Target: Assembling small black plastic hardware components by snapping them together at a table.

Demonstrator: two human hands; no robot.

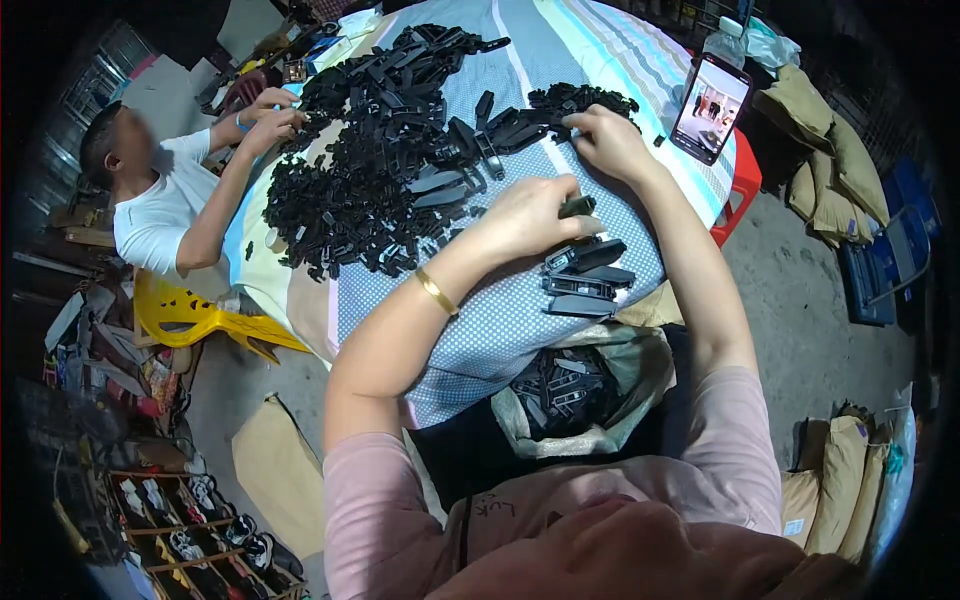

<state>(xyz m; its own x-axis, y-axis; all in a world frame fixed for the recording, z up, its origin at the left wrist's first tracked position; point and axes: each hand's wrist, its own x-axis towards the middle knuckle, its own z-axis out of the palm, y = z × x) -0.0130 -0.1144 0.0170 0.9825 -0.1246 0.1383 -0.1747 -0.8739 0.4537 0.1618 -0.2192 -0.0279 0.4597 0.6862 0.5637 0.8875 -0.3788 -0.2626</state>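
Observation:
A tablecloth-covered table (450, 345) bears heaps of black plastic parts. My left hand (535, 215) is closed on a dark plastic piece (577, 207), held just above a short row of larger black clip-like parts (585, 280) near the table's front edge. Farther right, my right hand (610, 142) has its fingers bent together at the edge of a small heap of black pieces (580, 98); what it grips, if anything, is hidden. Several long black parts (490, 140) lie between this heap and the big pile of small parts (340, 200) on the left.
An open sack (655, 362) with similar black parts sits below the table edge, by my lap. A phone (712, 107) stands at the table's right. Across the left side, a co-worker (165, 200) handles parts. A yellow chair (190, 325), a red stool (742, 185) and sacks (830, 150) surround the table.

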